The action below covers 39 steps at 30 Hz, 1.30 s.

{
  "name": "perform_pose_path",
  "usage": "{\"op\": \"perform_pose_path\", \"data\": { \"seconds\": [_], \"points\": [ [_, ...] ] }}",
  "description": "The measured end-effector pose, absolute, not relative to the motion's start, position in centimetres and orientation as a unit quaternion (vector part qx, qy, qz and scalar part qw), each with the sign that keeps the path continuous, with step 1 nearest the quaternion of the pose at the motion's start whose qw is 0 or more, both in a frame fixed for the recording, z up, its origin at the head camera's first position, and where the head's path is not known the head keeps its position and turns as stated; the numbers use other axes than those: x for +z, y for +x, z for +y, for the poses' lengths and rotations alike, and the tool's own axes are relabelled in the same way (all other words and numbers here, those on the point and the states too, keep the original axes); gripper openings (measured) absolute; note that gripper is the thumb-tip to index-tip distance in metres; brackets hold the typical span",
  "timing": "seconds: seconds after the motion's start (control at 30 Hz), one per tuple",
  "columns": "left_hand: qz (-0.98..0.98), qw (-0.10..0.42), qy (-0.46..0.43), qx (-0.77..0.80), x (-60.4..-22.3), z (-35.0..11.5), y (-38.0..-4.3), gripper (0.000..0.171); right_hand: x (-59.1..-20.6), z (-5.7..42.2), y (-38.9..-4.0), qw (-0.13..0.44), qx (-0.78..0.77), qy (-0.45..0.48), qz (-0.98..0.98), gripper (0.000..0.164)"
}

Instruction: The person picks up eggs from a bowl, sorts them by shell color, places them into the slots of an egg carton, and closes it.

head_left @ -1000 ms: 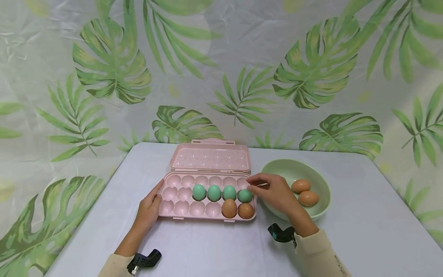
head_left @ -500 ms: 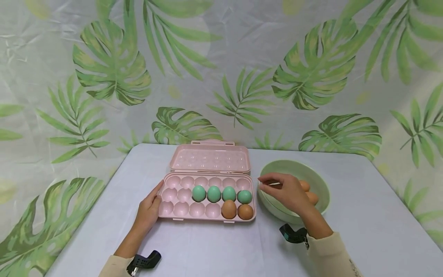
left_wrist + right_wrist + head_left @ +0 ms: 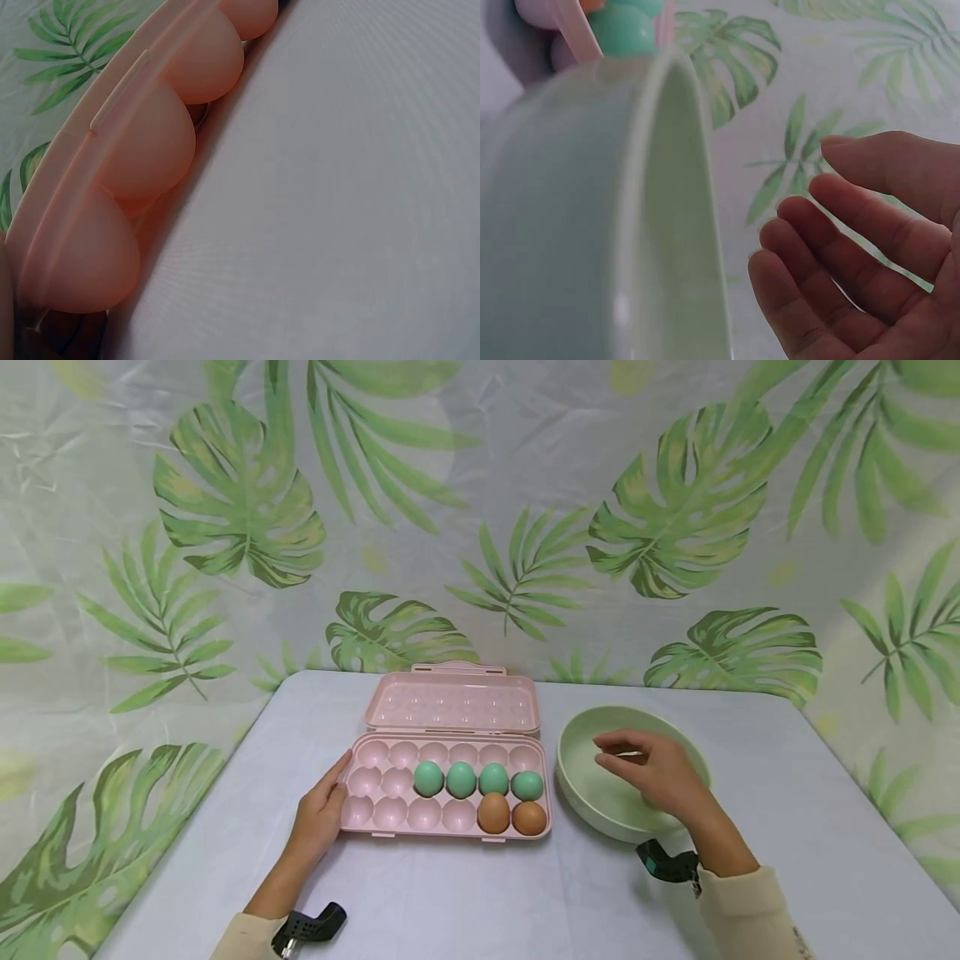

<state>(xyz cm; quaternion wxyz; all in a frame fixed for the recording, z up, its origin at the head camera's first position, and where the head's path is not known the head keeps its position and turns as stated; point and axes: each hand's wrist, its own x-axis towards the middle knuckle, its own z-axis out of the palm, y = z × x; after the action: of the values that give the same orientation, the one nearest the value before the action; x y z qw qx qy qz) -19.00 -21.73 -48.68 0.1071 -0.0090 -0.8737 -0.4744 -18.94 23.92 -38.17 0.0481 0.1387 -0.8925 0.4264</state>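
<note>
A pink plastic egg carton lies with its lid folded back. My left hand grips its left end, the thumb on the edge and fingers tucked underneath in the left wrist view. Several green eggs fill the right part of the middle row. Two brown eggs sit at the right of the front row. Over a pale green bowl hovers my right hand, holding nothing; in the right wrist view its fingers are loosely bent and apart from the thumb. It hides the brown eggs in the bowl.
A white cloth covers the table. Behind it hangs a leaf-patterned backdrop. The bowl's rim rises close to the carton's right end, with a narrow gap between them.
My right hand has moved right from the carton's right end to above the bowl, covering the brown eggs there. The left hand has stayed on the carton.
</note>
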Motion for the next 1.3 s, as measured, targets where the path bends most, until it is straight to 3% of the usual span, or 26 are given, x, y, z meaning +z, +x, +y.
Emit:
{"op": "perform_pose_path", "data": {
  "seconds": [0.7, 1.3],
  "points": [
    [-0.874, 0.105, -0.003, -0.475, -48.7, -21.8, -19.0, 0.049, -38.5, 27.7, -18.8, 0.022, 0.393, 0.09, -0.915, 0.046],
    [-0.873, 0.11, -0.005, -0.474, -48.9, -21.8, -19.1, 0.05, -38.7, 30.3, -19.0, 0.008, 0.36, 0.084, -0.929, 0.042]
  ]
}}
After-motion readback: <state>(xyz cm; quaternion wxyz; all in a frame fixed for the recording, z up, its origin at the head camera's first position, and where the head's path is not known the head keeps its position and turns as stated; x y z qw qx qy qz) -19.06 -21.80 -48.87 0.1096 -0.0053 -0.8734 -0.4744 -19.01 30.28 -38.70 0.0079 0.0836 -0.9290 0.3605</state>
